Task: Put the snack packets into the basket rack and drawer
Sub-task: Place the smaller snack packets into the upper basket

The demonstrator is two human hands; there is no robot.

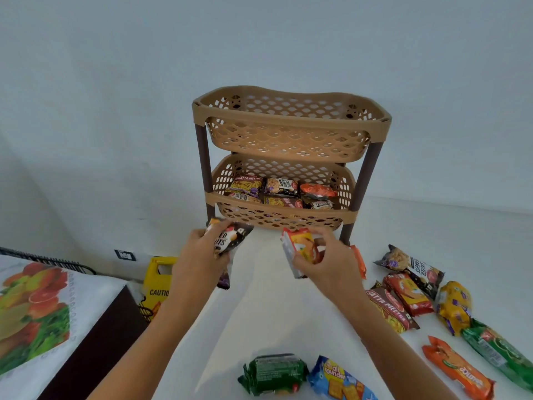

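White table [274, 313]: each hand grips a packet.

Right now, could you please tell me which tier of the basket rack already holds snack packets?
The lower basket holds several packets; the upper basket above it shows none through its lattice.

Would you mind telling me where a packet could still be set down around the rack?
The top basket looks empty. The white table is bare between the two forearms, from the rack's feet to the green packet. It is crowded in the lower basket and along the table's right side.
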